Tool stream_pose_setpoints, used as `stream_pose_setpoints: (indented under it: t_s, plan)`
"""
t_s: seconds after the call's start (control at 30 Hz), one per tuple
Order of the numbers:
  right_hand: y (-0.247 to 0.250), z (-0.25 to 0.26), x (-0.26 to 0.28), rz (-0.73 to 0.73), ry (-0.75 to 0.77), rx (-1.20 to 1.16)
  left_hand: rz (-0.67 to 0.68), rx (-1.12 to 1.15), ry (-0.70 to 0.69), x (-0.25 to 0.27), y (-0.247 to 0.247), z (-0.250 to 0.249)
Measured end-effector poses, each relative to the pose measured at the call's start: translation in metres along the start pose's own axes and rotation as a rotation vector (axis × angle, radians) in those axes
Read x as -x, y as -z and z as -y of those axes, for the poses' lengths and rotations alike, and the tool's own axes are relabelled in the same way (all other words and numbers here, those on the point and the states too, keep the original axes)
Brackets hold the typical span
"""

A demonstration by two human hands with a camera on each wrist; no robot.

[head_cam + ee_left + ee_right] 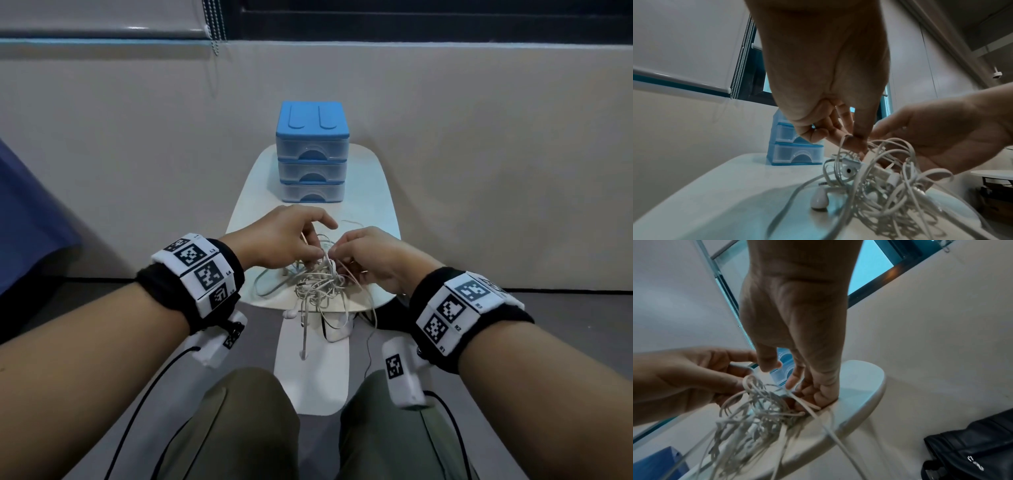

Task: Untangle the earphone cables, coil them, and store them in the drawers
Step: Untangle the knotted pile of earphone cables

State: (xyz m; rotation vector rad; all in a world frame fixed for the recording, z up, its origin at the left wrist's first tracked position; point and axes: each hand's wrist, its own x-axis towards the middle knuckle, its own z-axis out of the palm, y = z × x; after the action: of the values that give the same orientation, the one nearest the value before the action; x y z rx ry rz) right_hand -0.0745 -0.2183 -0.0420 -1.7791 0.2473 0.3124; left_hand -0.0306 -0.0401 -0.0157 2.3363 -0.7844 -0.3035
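A tangle of white earphone cables (320,287) lies on the near part of a small white table (373,192), with strands hanging over its front edge. My left hand (291,240) pinches a strand at the top of the tangle (875,178) between thumb and fingertips (854,142). My right hand (370,255) pinches another strand close beside it, seen also in the right wrist view, where the cables (756,412) bunch under its fingers (793,381). A white earbud (819,198) rests on the tabletop. A blue three-drawer unit (312,154) stands at the table's far end, all drawers closed.
A wall runs behind the table. A blue object (30,219) sits at the left edge. A black bag (970,444) lies on the floor to the right. My knees (246,421) are below the table's front edge.
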Motion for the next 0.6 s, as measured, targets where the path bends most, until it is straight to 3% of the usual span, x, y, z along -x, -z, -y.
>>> stream_pose_setpoints:
  t_s: [0.1,0.2,0.37,0.5,0.6]
  plan:
    - [-0.002,0.003,0.008,0.007,0.018,-0.014,-0.014,0.006,-0.018,0.004,0.010,-0.002]
    - [-0.005,0.001,0.018,0.018,0.184,0.171,-0.015,0.017,-0.049,0.008,0.016,-0.003]
    - [-0.007,0.003,0.008,-0.271,0.458,0.410,-0.093,0.194,-0.091,0.015,0.026,-0.006]
    - [-0.010,0.012,0.006,-0.295,0.530,0.509,-0.233,0.366,-0.146,0.021,0.032,-0.007]
    - [-0.012,0.026,0.010,-0.385,0.637,0.616,-0.238,0.483,-0.117,0.022,0.035,-0.004]
